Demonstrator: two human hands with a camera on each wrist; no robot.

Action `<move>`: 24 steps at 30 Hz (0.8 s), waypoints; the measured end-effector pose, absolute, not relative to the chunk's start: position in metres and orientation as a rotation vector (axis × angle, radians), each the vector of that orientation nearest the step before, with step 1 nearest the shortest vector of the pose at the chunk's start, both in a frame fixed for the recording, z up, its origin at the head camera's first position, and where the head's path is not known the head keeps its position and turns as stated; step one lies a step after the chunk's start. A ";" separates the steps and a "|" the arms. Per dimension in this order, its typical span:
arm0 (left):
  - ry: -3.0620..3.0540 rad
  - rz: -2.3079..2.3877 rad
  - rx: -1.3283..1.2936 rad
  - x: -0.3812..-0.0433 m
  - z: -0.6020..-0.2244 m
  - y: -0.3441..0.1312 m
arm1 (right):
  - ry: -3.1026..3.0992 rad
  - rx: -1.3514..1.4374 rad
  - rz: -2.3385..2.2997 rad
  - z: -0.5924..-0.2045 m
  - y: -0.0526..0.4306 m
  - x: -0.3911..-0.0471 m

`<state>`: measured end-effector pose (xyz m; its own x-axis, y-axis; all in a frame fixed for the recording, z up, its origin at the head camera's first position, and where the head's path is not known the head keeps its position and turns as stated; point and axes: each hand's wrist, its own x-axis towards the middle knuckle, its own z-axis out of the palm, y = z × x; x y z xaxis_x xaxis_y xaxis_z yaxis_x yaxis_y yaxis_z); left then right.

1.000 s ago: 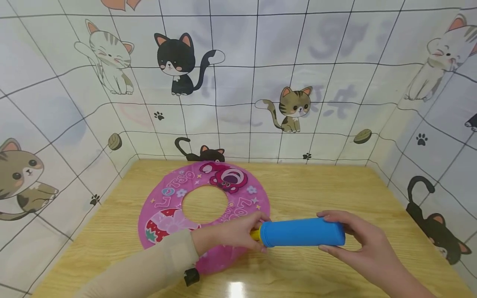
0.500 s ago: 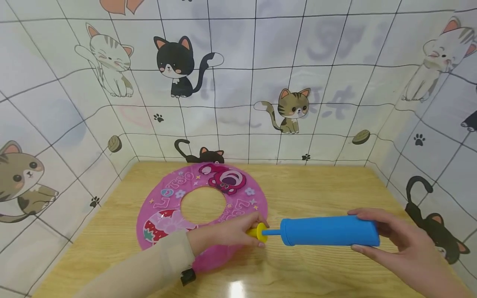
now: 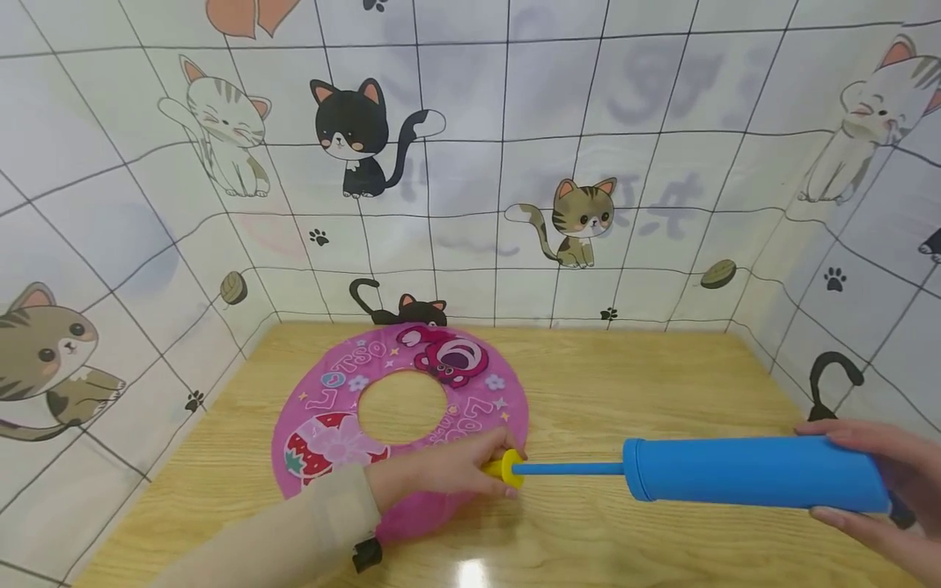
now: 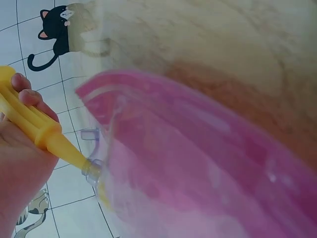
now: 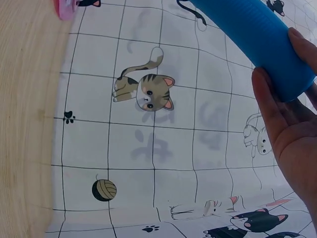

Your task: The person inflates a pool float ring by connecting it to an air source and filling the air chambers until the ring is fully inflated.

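Note:
A hand air pump with a blue barrel point(image 3: 750, 471) and a yellow nozzle end point(image 4: 47, 129) stretches between both hands, its thin blue rod point(image 3: 569, 469) drawn well out. My left hand point(image 3: 459, 469) grips the yellow end. In the left wrist view the yellow tip sits in the clear valve point(image 4: 92, 168) of a pink swim ring point(image 4: 188, 158). My right hand point(image 5: 292, 124) holds the far end of the barrel between thumb and fingers. The ring lies on the table, printed with a bear and strawberries point(image 3: 316, 457); the left forearm covers its near part.
The wood-grain table point(image 3: 625, 376) meets walls hung with a cat-print grid sheet point(image 3: 456, 163) at the back and both sides. A small black piece point(image 3: 367, 555) shows under the left sleeve point(image 3: 294, 531).
My right hand has moved to the right with the blue barrel, sliding the rod out from fully hidden to a long exposed length. The left hand has stayed nearly in place on the yellow end.

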<state>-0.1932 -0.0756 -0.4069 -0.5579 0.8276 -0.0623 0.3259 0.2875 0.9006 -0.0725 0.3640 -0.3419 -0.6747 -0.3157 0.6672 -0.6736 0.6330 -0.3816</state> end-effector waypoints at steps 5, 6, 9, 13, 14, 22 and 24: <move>2.062 1.221 1.001 -0.190 -0.408 -0.079 | -2.275 0.779 0.912 -0.338 0.343 -0.072; 2.073 1.216 0.992 -0.189 -0.408 -0.079 | -2.286 0.764 0.937 -0.338 0.337 -0.071; 2.096 1.203 0.990 -0.188 -0.408 -0.079 | -2.343 0.705 0.994 -0.336 0.316 -0.071; 2.129 1.189 1.000 -0.187 -0.408 -0.077 | -2.453 0.611 1.034 -0.333 0.289 -0.070; 2.137 1.189 0.998 -0.187 -0.408 -0.076 | -2.473 0.598 1.043 -0.333 0.283 -0.071; 2.109 1.225 0.976 -0.187 -0.408 -0.072 | -2.474 0.598 1.176 -0.345 0.248 -0.087; 2.091 1.239 0.968 -0.186 -0.409 -0.070 | -2.455 0.635 1.190 -0.349 0.241 -0.089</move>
<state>-0.1864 -0.0700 -0.4086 -0.6098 0.7891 -0.0738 0.3141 0.3261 0.8916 -0.0895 0.2410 -0.3486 -0.8427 -0.2444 0.4796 -0.5279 0.5497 -0.6475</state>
